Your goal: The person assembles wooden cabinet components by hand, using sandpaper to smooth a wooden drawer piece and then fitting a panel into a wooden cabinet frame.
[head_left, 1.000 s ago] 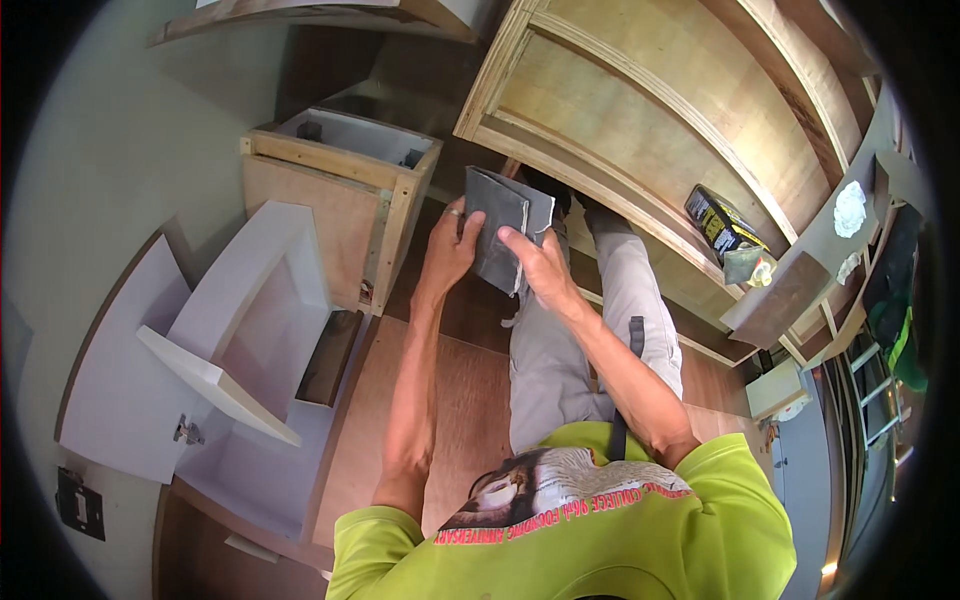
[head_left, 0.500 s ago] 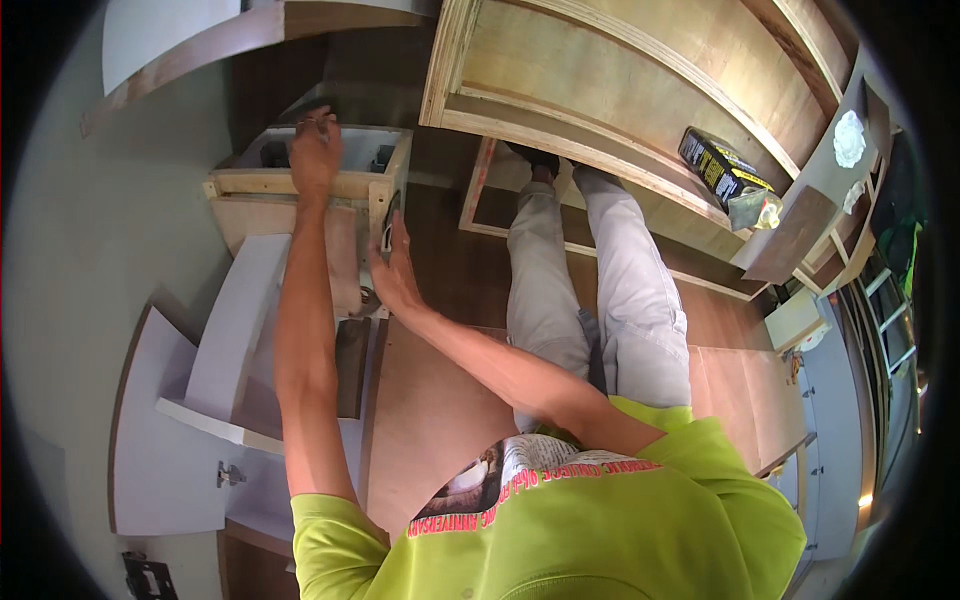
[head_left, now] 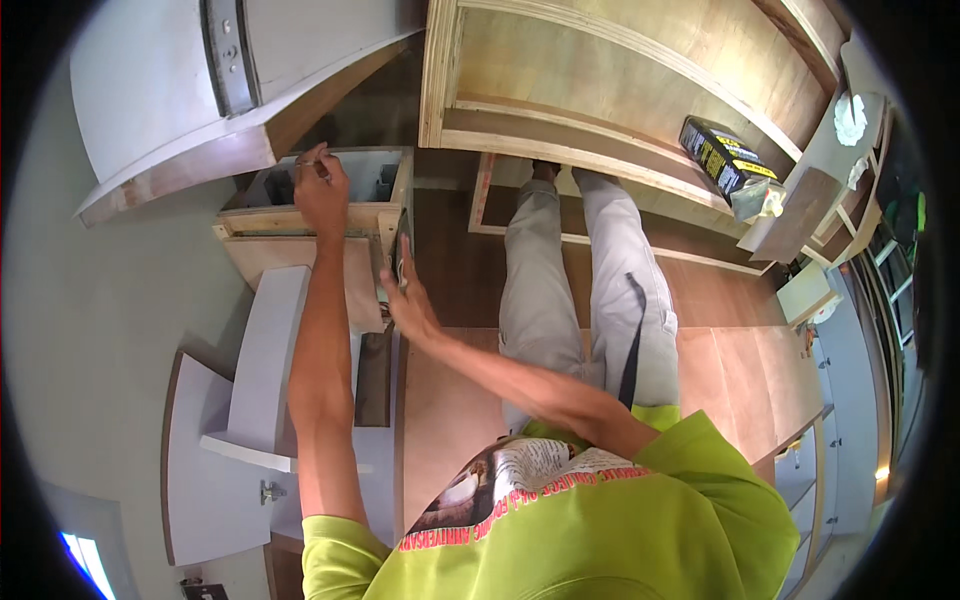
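Observation:
Over the open top of a small wooden-framed box (head_left: 365,218) with a white interior is my left hand (head_left: 322,192). Its fingers are curled and pressed together; what they hold, if anything, I cannot make out. Dark fittings sit inside the box near its ends. My right hand (head_left: 408,305) lies along the box's right side, fingers extended upward and thumb apart, next to a dark strip on that side. Below the box hangs a plain wood panel (head_left: 315,275).
White curved-looking panels (head_left: 220,460), one with a metal hinge (head_left: 272,491), stand at left. Overhead at left juts a white panel with a metal slide (head_left: 232,55). A plywood frame (head_left: 600,150) holds a black-and-yellow package (head_left: 725,158). Plywood sheets (head_left: 740,370) cover the floor.
The view has shifted, bringing the metal slide at upper left into sight. My left hand still hovers over the box with curled fingers; my right hand stays along its side.

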`<state>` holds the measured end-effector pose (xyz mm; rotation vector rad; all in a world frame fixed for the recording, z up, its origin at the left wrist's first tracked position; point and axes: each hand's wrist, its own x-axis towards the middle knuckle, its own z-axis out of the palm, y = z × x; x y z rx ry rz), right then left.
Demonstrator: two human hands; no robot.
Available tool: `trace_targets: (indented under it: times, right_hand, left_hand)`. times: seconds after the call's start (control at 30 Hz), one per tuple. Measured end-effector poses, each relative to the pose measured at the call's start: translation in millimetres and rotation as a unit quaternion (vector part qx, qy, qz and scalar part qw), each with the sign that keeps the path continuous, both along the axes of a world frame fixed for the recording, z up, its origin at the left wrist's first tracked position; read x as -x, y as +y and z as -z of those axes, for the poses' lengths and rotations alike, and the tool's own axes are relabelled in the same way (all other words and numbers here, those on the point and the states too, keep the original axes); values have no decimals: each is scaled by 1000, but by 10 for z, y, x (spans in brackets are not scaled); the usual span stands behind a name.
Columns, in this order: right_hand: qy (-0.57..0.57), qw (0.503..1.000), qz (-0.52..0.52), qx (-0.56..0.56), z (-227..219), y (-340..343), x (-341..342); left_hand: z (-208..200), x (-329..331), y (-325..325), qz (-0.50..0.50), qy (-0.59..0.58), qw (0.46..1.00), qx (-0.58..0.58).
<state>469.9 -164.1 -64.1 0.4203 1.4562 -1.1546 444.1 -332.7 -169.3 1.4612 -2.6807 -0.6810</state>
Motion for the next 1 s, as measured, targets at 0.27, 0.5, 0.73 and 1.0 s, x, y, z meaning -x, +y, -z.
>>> trace_targets:
  times: [0.27,0.5,0.73,1.0]
  right_hand:
    - [-32,999,-1,-31,-2,-89,126]
    - [-38,999,-1,18,-4,-34,66]
    - [4,999,-24,25,68,-51,71]
    - [-30,999,-33,2,-27,-7,83]
  left_hand:
    - [21,63,-49,24,12,1000,8]
    - [46,-14,-6,1,-19,1000,-18]
    - [48,37,-51,5,10,1000,-20]
    - [16,-134,32,11,6,999,-30]
